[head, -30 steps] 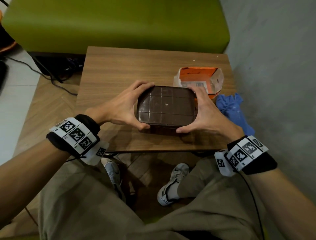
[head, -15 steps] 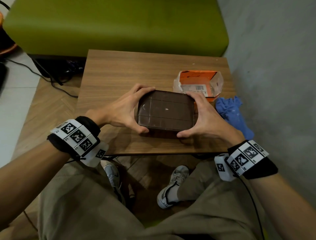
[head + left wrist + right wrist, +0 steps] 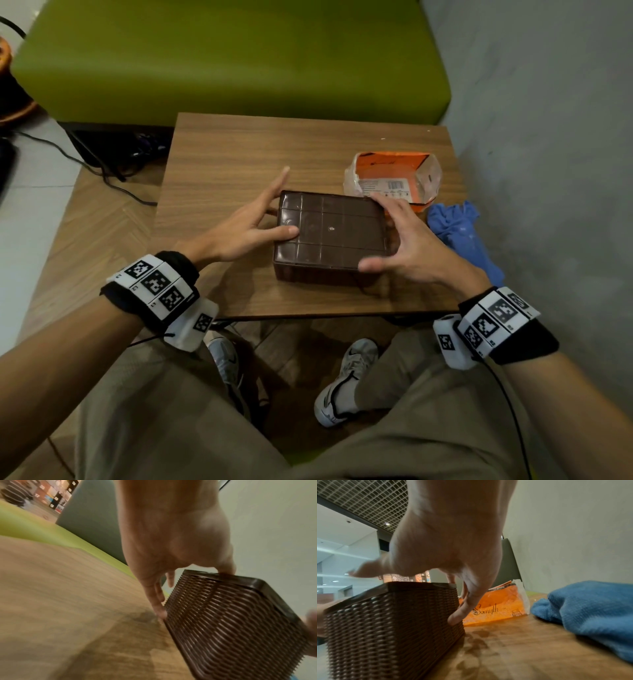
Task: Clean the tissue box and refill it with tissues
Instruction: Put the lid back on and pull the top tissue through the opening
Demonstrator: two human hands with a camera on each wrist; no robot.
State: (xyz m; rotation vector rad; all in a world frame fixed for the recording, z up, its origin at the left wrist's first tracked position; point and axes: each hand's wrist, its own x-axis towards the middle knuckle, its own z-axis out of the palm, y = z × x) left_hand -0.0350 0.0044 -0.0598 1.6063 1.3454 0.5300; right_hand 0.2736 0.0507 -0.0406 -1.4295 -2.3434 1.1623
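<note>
While the brown woven tissue box (image 3: pixel 330 236) rests upside down on the wooden table (image 3: pixel 239 164), set towards the near right part of the top, it is flanked by both hands. The left hand (image 3: pixel 246 226) is spread, with straight fingers laid against the box's left side and the thumb pressed on its upturned base. The right hand (image 3: pixel 407 240) is also spread, its fingers touching the right side wall and its thumb held at the near right corner. Just behind the box, an orange tissue packet (image 3: pixel 394 181) is seen, torn open. A blue cloth (image 3: pixel 459 229) is draped at the table's right edge, beside the grey wall (image 3: pixel 548 137). Bare tabletop is left to the left of and behind the box, up to the green sofa (image 3: pixel 222 58).
</note>
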